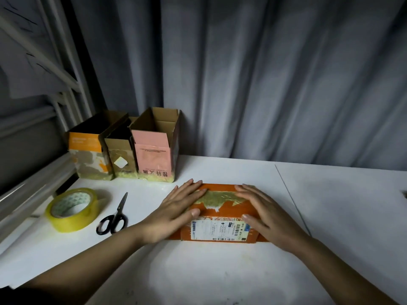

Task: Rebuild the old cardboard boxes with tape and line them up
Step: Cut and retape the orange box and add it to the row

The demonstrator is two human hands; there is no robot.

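On a white worktop [220, 271], three rebuilt cardboard boxes [123, 148] stand open-topped in a row against a grey curtain [264, 73]. A roll of yellowish tape [71, 209] and black-handled scissors [114, 216] lie in front of them. Further right, a flattened orange box [222, 213] (shipping label facing up) lies under the person's left hand [176, 213] and right hand [267, 213], both pressing down with fingers straight, gripping nothing.
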